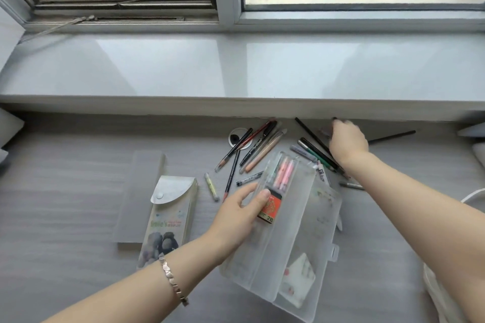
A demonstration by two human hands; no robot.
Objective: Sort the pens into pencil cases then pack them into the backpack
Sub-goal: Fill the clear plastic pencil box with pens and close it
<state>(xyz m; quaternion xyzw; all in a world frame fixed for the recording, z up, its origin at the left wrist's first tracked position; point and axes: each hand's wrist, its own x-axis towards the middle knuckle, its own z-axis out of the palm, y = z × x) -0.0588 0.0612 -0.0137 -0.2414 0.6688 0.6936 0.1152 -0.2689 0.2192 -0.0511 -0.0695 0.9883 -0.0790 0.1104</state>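
An open clear plastic pencil case [299, 238] lies tilted on the grey desk, holding pink pens [284, 174] and an orange 2B lead box [270, 208]. My left hand [236, 220] grips the case's left edge, with the thumb on the orange box. Loose pens and pencils [262, 149] lie scattered behind the case. My right hand [347, 140] is blurred and reaches over the right group of pens [315, 155], its fingers curled on a dark pen under the sill. A flap-top pencil case [170, 215] with a cartoon print lies to the left.
A flat frosted case [141, 186] lies under the flap-top one. The window sill [236, 73] overhangs the desk's far edge. A cable hole [234, 136] sits by the pens, and a black pen [391, 136] lies far right. A white bag [441, 296] shows at the lower right.
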